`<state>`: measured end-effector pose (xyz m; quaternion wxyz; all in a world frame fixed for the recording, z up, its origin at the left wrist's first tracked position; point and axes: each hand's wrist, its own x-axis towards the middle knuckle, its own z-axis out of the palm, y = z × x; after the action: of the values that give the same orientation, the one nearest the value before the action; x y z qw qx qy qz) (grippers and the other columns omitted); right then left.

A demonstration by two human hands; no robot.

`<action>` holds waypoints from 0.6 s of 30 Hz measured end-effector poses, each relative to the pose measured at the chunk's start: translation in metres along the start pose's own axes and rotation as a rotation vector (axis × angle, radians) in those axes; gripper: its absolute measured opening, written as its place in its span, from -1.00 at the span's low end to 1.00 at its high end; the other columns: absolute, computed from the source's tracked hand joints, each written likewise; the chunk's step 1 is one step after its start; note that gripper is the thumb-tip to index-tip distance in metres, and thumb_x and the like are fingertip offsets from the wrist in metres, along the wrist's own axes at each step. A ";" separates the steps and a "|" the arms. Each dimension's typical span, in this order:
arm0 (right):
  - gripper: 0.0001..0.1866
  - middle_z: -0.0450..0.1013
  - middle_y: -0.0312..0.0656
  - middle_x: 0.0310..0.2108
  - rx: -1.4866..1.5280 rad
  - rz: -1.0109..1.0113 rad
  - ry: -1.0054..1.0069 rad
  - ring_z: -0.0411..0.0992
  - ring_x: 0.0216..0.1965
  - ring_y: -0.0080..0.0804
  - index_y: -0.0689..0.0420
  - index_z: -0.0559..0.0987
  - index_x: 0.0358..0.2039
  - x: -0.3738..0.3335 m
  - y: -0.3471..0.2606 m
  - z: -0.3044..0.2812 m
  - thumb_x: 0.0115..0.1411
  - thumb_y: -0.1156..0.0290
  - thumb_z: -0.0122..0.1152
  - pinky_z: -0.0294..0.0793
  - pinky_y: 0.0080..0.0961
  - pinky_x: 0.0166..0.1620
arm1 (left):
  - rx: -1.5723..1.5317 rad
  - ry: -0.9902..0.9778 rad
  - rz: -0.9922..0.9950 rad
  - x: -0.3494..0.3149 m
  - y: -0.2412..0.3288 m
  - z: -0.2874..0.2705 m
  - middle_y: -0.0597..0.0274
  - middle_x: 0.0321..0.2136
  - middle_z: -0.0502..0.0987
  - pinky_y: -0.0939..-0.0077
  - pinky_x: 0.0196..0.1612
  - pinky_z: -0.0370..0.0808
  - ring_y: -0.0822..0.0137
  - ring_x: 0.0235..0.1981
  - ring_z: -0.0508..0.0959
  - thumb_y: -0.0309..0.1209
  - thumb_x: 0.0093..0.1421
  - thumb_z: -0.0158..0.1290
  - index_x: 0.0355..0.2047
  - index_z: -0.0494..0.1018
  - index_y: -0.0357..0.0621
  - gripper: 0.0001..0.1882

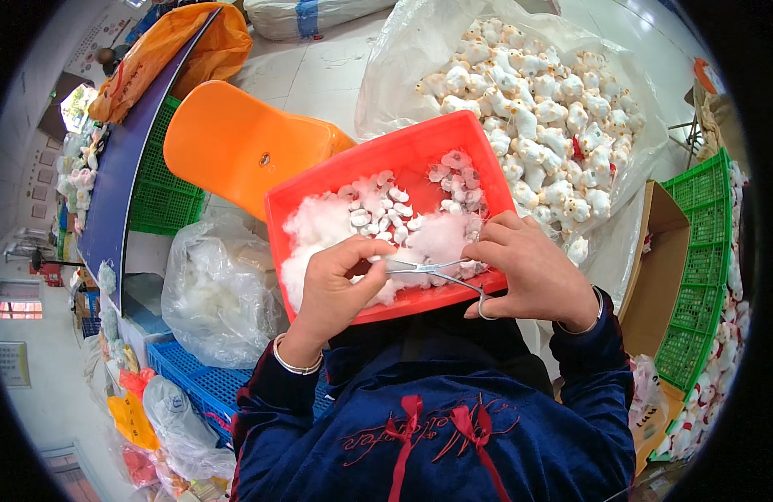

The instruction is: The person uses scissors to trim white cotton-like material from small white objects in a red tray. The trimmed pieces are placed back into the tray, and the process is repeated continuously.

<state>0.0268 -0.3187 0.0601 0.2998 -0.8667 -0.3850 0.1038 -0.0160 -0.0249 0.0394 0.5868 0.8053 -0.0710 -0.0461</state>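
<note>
My right hand grips a pair of metal forceps with ring handles, one ring hanging below the fingers. The forceps' jaws point left, to the fingertips of my left hand. There the thumb and forefinger pinch a small white piece that looks like fabric, mostly hidden by the fingers. Both hands are over the near side of a red plastic tub. Inside the tub are fluffy white stuffing, several small white pieces in the middle and more small pale pieces at the right.
Beyond the tub, a big clear plastic bag holds many white plush toys. An orange chair stands behind it at left. A bag of stuffing and a blue crate lie left; a cardboard box and green crates stand right.
</note>
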 end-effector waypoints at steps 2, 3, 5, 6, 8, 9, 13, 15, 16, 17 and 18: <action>-0.44 0.51 -0.20 -0.19 -0.027 0.055 -0.042 0.41 0.00 -0.17 0.08 0.66 -0.08 0.000 -0.005 -0.002 -0.04 0.03 0.55 0.34 -0.22 0.01 | -0.089 0.027 -0.094 -0.004 0.004 -0.001 0.24 -0.29 0.66 0.60 -0.17 0.60 0.45 -0.27 0.66 -0.63 0.30 0.11 -0.07 0.61 -0.36 -0.79; -0.48 0.51 -0.21 -0.22 -0.039 0.054 -0.036 0.43 -0.03 -0.18 0.08 0.67 -0.10 -0.001 -0.005 -0.001 -0.02 0.06 0.54 0.35 -0.22 0.00 | -0.135 0.036 -0.139 -0.005 0.007 -0.001 0.22 -0.28 0.66 0.59 -0.17 0.60 0.44 -0.28 0.66 -0.62 0.31 0.11 -0.06 0.61 -0.37 -0.78; -0.55 0.52 -0.25 -0.28 -0.062 0.052 -0.023 0.46 -0.08 -0.20 0.07 0.69 -0.14 -0.002 -0.004 0.003 0.01 0.10 0.52 0.35 -0.21 -0.04 | -0.210 0.046 -0.143 -0.005 0.008 -0.002 0.19 -0.28 0.66 0.58 -0.18 0.62 0.43 -0.31 0.67 -0.60 0.33 0.10 -0.05 0.61 -0.38 -0.78; -0.57 0.52 -0.25 -0.30 -0.063 0.059 -0.027 0.47 -0.11 -0.20 0.07 0.69 -0.15 -0.002 -0.006 0.002 0.01 0.12 0.51 0.35 -0.21 -0.05 | -0.247 0.053 -0.145 -0.006 0.009 -0.002 0.17 -0.28 0.67 0.57 -0.18 0.63 0.43 -0.32 0.67 -0.60 0.34 0.10 -0.04 0.61 -0.39 -0.78; -0.62 0.53 -0.26 -0.36 -0.065 0.073 -0.034 0.49 -0.16 -0.20 0.07 0.70 -0.17 0.000 -0.011 0.002 0.03 0.17 0.50 0.36 -0.21 -0.07 | -0.257 0.002 -0.171 -0.007 0.005 -0.004 0.25 -0.32 0.65 0.64 -0.23 0.59 0.50 -0.34 0.65 -0.58 0.35 0.11 -0.01 0.61 -0.35 -0.76; -0.62 0.52 -0.26 -0.38 -0.041 0.059 -0.026 0.49 -0.18 -0.19 0.07 0.70 -0.17 0.002 -0.013 0.004 0.02 0.17 0.50 0.36 -0.20 -0.07 | -0.263 -0.027 -0.183 -0.008 0.003 -0.005 0.29 -0.34 0.65 0.67 -0.26 0.57 0.53 -0.35 0.64 -0.57 0.35 0.12 0.01 0.61 -0.33 -0.75; -0.61 0.52 -0.23 -0.37 -0.021 0.037 -0.044 0.50 -0.16 -0.18 0.06 0.69 -0.15 0.007 -0.019 0.010 0.01 0.19 0.50 0.37 -0.18 -0.07 | -0.352 -0.008 -0.184 -0.009 -0.003 -0.005 0.25 -0.35 0.66 0.64 -0.29 0.61 0.50 -0.39 0.65 -0.55 0.36 0.11 -0.01 0.61 -0.34 -0.77; -0.57 0.52 -0.21 -0.31 -0.065 0.050 -0.038 0.49 -0.10 -0.17 0.06 0.67 -0.12 0.008 -0.020 0.010 0.00 0.21 0.50 0.37 -0.19 -0.05 | -0.333 -0.015 -0.187 -0.010 -0.005 -0.008 0.22 -0.36 0.65 0.62 -0.31 0.62 0.50 -0.44 0.64 -0.54 0.36 0.11 -0.06 0.60 -0.36 -0.80; -0.55 0.52 -0.20 -0.28 -0.094 0.058 -0.017 0.47 -0.07 -0.15 0.07 0.66 -0.09 0.006 -0.019 0.009 -0.01 0.21 0.51 0.37 -0.19 -0.03 | -0.356 0.029 -0.215 -0.010 -0.008 -0.008 0.20 -0.37 0.65 0.59 -0.32 0.63 0.47 -0.45 0.63 -0.54 0.37 0.10 -0.09 0.59 -0.36 -0.82; -0.53 0.51 -0.18 -0.24 -0.124 0.067 0.004 0.46 -0.04 -0.14 0.07 0.64 -0.07 0.006 -0.019 0.009 -0.02 0.22 0.51 0.37 -0.20 -0.02 | -0.379 0.072 -0.243 -0.009 -0.012 -0.008 0.18 -0.38 0.64 0.56 -0.33 0.64 0.45 -0.46 0.63 -0.54 0.37 0.09 -0.11 0.58 -0.35 -0.84; -0.51 0.50 -0.18 -0.21 -0.152 0.050 0.079 0.44 -0.02 -0.13 0.07 0.63 -0.06 0.007 -0.023 0.004 -0.04 0.24 0.51 0.36 -0.20 0.00 | -0.403 0.119 -0.268 -0.007 -0.015 -0.008 0.16 -0.40 0.64 0.53 -0.35 0.64 0.43 -0.47 0.62 -0.54 0.38 0.07 -0.14 0.57 -0.35 -0.86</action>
<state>0.0162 -0.2995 0.0709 0.2455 -0.8997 -0.3579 0.0476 -0.0207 -0.0117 0.0279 0.7275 0.6754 0.0817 -0.0890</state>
